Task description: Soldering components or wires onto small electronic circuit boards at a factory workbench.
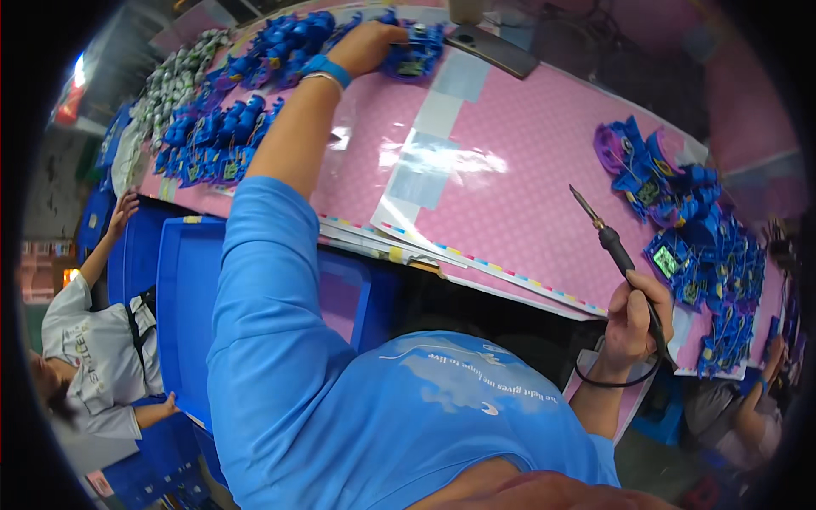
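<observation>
Iron in my right fingers (633, 313); left ones at far-edge parts.
Right fingers wrap the soldering iron (612, 245) over the counter (510, 195); cord (608, 384) loops by my wrist, so a snag could swing the tip into the right-end blue assemblies (705, 238). Blue bin (191, 314) below near edge: contents unseen. Left fingers (391, 34) at a blue housing (412, 64), far edge; grip unclear.
</observation>
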Demonstrator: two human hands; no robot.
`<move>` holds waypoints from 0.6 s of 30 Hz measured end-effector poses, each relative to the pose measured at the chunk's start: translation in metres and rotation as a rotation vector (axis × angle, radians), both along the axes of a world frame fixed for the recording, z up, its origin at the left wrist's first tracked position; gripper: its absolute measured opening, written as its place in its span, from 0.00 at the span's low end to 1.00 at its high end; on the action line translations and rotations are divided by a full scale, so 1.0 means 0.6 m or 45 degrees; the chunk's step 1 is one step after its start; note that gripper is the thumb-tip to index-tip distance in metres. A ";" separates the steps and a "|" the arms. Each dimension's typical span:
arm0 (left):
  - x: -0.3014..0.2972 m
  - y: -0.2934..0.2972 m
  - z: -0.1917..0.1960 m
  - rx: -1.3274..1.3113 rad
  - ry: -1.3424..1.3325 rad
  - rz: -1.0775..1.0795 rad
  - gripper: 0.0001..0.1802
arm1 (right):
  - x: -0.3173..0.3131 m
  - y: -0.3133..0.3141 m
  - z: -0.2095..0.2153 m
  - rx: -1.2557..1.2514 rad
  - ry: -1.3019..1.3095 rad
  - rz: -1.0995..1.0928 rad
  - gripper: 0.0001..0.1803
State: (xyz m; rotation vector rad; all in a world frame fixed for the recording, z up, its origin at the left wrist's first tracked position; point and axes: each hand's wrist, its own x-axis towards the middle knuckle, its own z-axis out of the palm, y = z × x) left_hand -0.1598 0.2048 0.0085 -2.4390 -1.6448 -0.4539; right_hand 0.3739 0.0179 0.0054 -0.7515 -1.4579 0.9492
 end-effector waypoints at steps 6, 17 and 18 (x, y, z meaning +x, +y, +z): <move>0.056 -0.033 0.013 0.350 0.083 0.053 0.17 | -0.002 0.009 -0.008 0.053 0.109 -0.103 0.15; 0.560 -0.064 -0.066 -0.063 -0.533 -0.579 0.20 | 0.048 0.021 -0.007 0.108 0.287 -0.413 0.16; 0.569 -0.057 -0.067 -0.063 -0.533 -0.587 0.20 | 0.053 0.018 -0.008 0.092 0.268 -0.422 0.16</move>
